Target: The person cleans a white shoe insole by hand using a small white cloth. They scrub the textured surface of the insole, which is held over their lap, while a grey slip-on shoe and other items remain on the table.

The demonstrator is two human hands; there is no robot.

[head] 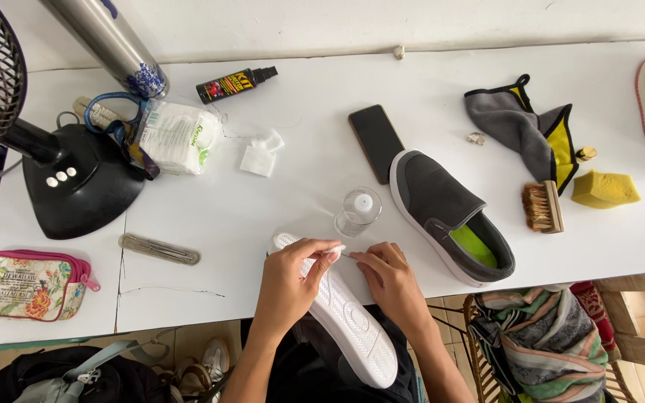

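crowding the upturned shoe (341, 313): bottle (357, 211), grey shoe (449, 216).

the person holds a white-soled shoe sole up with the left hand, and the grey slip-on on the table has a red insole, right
Not quite. The head view shows the grey slip-on has a yellow-green insole, not red. The rest holds: the left hand grips the white-soled shoe, turned sole up, while the right hand pinches something small and white at it.
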